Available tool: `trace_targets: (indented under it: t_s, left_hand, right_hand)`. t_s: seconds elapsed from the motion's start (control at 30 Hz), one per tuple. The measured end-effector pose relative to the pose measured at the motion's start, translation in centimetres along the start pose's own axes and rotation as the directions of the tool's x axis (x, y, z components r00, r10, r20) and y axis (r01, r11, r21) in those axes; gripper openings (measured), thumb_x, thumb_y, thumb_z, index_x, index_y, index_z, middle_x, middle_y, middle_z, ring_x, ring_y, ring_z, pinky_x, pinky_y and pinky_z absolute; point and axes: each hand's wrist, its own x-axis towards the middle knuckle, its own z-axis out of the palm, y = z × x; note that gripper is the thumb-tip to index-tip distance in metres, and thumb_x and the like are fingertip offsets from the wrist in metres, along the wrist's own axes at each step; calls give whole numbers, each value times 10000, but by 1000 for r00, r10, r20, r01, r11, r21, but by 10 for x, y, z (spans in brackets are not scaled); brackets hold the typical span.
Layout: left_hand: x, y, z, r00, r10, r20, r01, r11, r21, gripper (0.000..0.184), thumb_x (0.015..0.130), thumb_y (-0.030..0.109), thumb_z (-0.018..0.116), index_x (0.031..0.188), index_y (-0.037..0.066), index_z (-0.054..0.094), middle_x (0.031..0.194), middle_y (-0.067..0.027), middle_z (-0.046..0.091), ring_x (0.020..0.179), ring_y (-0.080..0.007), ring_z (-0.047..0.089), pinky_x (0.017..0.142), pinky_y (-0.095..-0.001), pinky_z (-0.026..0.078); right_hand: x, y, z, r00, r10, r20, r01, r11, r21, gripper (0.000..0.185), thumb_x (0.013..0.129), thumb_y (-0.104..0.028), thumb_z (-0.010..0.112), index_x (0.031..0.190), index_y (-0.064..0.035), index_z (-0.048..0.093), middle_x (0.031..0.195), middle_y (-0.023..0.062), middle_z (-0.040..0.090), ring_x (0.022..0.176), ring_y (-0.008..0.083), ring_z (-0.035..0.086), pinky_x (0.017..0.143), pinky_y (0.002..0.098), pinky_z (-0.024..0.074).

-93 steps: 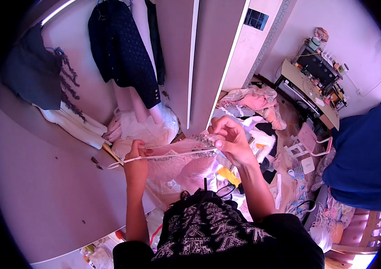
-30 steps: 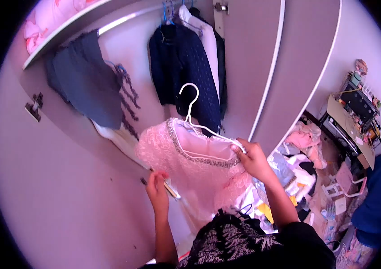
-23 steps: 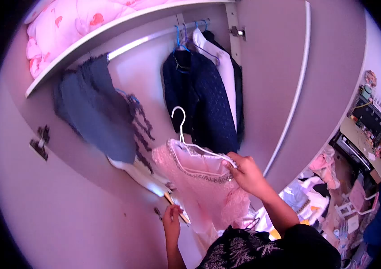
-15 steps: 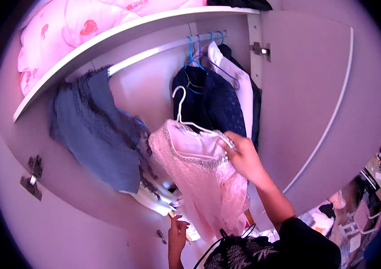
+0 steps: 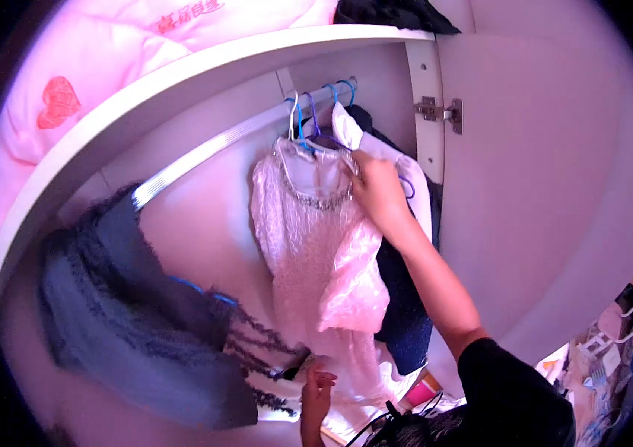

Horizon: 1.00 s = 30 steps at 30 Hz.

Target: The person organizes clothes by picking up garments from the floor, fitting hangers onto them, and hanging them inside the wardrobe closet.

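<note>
My right hand (image 5: 380,186) grips the shoulder of a pink lace dress (image 5: 301,246) with a beaded silvery neckline. The dress is on a white hanger (image 5: 293,115), whose hook is up at the metal rail (image 5: 220,141); whether it is hooked over the rail I cannot tell. Low down, my left hand (image 5: 318,387) is near the hem, fingers loosely bent and apart, apparently holding nothing. Behind the dress hangs a dark navy garment (image 5: 406,313), with a white garment (image 5: 413,179) to its right. A dark grey fringed garment (image 5: 130,313) drapes from the rail's left end.
A shelf (image 5: 205,59) crosses above the rail, carrying pink bedding (image 5: 123,67) and a black cloth (image 5: 398,13). The wardrobe door (image 5: 540,186) stands wide on the right, on a metal hinge (image 5: 439,112). Beyond it, a pink-and-white chair (image 5: 618,324) stands among clutter.
My right hand has raised the dress and its hanger toward the rail, in front of the navy garment. My left hand has moved slightly right. The camera view has shifted closer to the wardrobe.
</note>
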Motion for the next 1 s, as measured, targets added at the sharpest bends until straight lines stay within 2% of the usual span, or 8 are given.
trace_targets:
  t_s: [0.07,0.23,0.3,0.47,0.6,0.73,0.83,1.0]
  left_hand:
    - [26,12,-8,999,-19,-48,17,999,-41,276,953,148,531,1186,9,482,901,-107,657,816,-193,642,740,-328,511]
    - [78,-8,2,995,69,66,-54,975,-214,285,976,214,513,1151,-11,501,879,-118,664,797,-220,647,742,-338,507]
    - [87,-8,15,983,92,162,-75,991,-108,287,975,220,514,1136,-17,520,884,-124,674,805,-229,655,748,-347,506]
    - [79,8,61,932,130,339,-105,990,-93,283,957,229,547,1088,-12,615,952,-156,701,862,-249,681,757,-369,507]
    - [45,30,103,856,249,454,-257,965,-45,308,963,224,541,1161,-6,593,938,-126,693,842,-234,655,776,-368,500]
    - [6,36,159,757,172,631,-308,945,113,218,950,185,531,1094,25,566,914,-161,666,830,-284,643,767,-394,497]
    - [-43,55,206,590,176,788,-527,823,211,231,928,177,547,1115,42,566,933,-177,671,799,-331,659,719,-419,511]
    - [-150,89,291,437,137,889,-564,812,152,240,937,183,535,1118,29,569,1008,-178,671,862,-318,666,765,-401,514]
  right_hand:
    - [-12,10,7,989,-145,-27,144,989,-24,222,906,-207,602,947,11,598,726,279,585,765,467,590,645,484,458]
    - [-14,5,1,991,-132,33,133,990,-38,192,896,-183,613,920,6,584,676,264,573,687,450,592,586,481,447]
    - [-1,-8,-4,988,-142,58,145,987,-68,159,887,-142,594,957,0,582,701,274,586,708,443,609,613,497,459]
    - [-26,-10,-32,940,60,335,46,953,-299,257,883,-204,599,1004,15,534,805,253,628,768,436,629,685,513,495]
    - [-86,-75,-135,950,-313,12,294,880,-373,425,764,-155,669,1114,26,510,1024,205,563,900,385,602,749,444,510]
    - [-171,-205,-297,966,71,249,-11,972,-233,218,637,-179,620,726,14,571,672,98,552,640,279,597,583,327,529]
    - [-205,-240,-386,738,221,638,212,821,-530,310,786,-271,596,910,12,630,615,96,542,542,231,562,496,322,471]
    - [-308,-235,-480,774,247,582,-140,965,-223,450,839,-313,597,1106,48,625,564,151,533,426,204,536,361,308,405]
